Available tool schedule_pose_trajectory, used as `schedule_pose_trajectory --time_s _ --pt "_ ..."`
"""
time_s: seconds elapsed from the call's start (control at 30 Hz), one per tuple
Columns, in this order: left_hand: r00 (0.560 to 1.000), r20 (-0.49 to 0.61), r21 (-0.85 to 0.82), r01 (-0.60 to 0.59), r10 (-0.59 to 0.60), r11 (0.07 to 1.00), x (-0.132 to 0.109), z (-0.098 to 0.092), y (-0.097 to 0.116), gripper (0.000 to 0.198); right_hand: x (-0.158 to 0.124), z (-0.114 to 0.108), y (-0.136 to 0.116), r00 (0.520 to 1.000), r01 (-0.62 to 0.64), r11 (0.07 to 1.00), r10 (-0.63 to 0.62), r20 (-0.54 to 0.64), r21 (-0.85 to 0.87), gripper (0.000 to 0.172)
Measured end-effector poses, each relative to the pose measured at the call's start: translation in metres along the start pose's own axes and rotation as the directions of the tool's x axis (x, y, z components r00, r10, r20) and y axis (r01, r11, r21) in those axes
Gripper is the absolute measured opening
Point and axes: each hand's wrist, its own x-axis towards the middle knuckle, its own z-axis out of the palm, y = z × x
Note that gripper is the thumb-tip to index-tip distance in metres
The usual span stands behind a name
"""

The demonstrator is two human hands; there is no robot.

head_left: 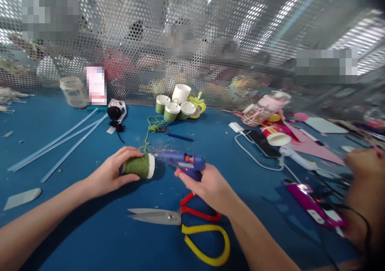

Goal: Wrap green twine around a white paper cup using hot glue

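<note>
My left hand [116, 168] is closed around a small cup wrapped in green yarn [136, 166], which lies on its side with its white end facing right. A strand of green yarn [146, 140] trails from behind it to a loose tangle [155, 124]. In my right hand [207, 182] is a blue glue gun [183, 160], a small red light showing on its side. Its nozzle points left, close to the cup's white end; I cannot tell whether they touch. Below my right hand lie large scissors [171, 217] with one red and one yellow handle.
Several cups partly wrapped in green [172, 112] stand at the back beside blue-handled pliers [177, 136]. Clear glue sticks [69, 140] lie left. On the right are a phone [261, 143] with a white cable, a magenta power strip [313, 204] and another person's arm [363, 194].
</note>
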Motion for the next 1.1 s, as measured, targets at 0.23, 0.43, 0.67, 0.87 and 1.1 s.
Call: schedule_pose_trajectory --time_s 0.23,0.43,0.67,0.87,1.1 --pt "1.000 -0.004 -0.006 0.009 -0.009 1.000 0.000 -0.001 0.000 0.039 -0.008 0.006 0.001 0.969 0.189 0.965 -0.214 -0.126 -0.183 0.014" --pt "1.000 -0.021 -0.010 0.021 -0.021 1.000 0.001 0.000 0.001 0.037 -0.010 0.009 0.006 0.918 0.325 0.899 -0.375 -0.133 -0.293 0.008" --pt "0.999 -0.014 -0.004 0.030 -0.030 1.000 0.001 0.000 0.002 0.038 -0.010 0.009 0.008 0.943 0.282 0.908 -0.322 -0.084 -0.311 0.010" --pt "1.000 -0.021 0.004 0.019 -0.019 1.000 0.000 0.000 0.002 0.038 -0.012 0.007 0.004 0.958 0.258 0.918 -0.283 -0.039 -0.302 0.010" --pt "0.999 -0.022 0.006 0.031 -0.030 1.000 0.002 0.000 0.002 0.039 -0.013 0.007 0.003 0.936 0.310 0.891 -0.348 -0.059 -0.330 0.010"
